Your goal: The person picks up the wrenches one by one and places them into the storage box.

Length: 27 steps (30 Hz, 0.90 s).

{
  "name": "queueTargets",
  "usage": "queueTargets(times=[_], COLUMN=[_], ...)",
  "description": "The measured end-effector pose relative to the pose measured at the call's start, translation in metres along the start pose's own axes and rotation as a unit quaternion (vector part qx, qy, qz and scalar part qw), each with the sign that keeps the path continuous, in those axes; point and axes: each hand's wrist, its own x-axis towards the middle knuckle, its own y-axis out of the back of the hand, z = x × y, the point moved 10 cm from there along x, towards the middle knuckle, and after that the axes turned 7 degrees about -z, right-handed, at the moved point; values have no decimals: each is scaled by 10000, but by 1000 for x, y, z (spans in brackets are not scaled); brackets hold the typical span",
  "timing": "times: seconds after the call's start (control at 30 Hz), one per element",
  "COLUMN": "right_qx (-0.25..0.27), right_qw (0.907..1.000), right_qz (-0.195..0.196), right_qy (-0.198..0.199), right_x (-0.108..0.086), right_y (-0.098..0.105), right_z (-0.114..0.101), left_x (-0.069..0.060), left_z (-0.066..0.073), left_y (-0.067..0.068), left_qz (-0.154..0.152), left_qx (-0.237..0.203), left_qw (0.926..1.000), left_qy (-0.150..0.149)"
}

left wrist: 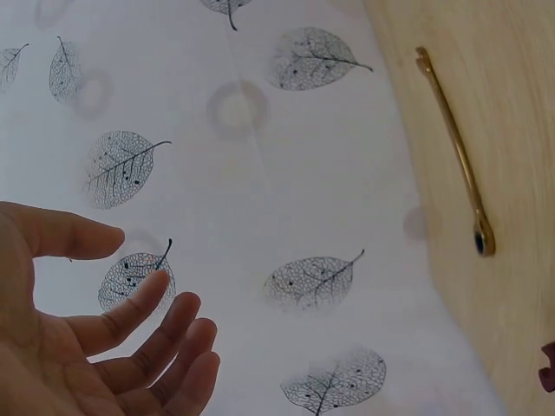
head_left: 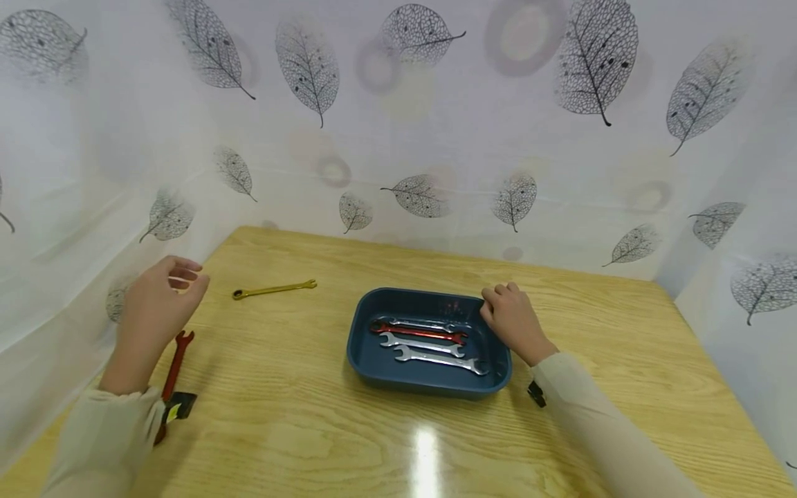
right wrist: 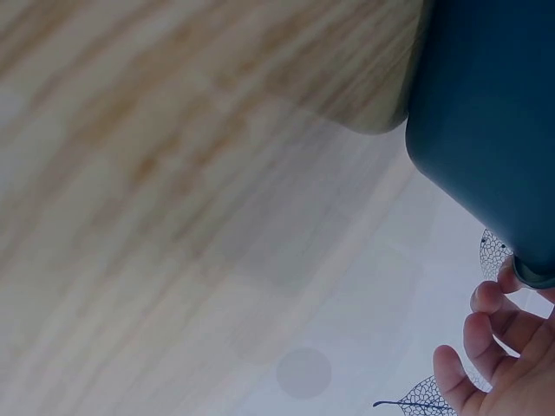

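Note:
My right hand (head_left: 510, 318) grips the far right corner of a dark blue plastic tray (head_left: 429, 389); in the right wrist view its fingers (right wrist: 490, 338) curl at the tray's rim. Inside the tray lie a red wrench (head_left: 423, 333) and silver wrenches, among them one nearest the front (head_left: 438, 359). My left hand (head_left: 156, 304) is raised over the table's left side, fingers loosely bent and apart, holding nothing. Just right of it lies a gold combination wrench (head_left: 274, 290), seen also in the left wrist view. Below the left hand is another red wrench (head_left: 177, 366), partly hidden by the wrist.
The wood-grain table (head_left: 299, 429) carries everything. A white curtain (head_left: 436, 138) with a leaf print stands behind it and along both sides. Dark wrist devices show at the left cuff (head_left: 182, 404) and the right cuff (head_left: 536, 393).

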Motion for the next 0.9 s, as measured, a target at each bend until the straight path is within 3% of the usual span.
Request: queueTargets(times=[0.47,0.77,0.9], right_qx=[-16,-53,-51], right_qw=[10000,10000,9999], right_qz=[79,-34,-69], right_qy=[49,-14,-56], right_x=[0,0,0], right_y=[1,-3,-2], right_z=[0,2,2], left_x=[-10,-13,-12], left_z=[-14,-31,-39], left_y=[-10,-21,-25], left_qz=[-173,-596,-762], left_qx=[488,558,576], left_qw=[9986,9959,9947], left_qy=[82,380,373])
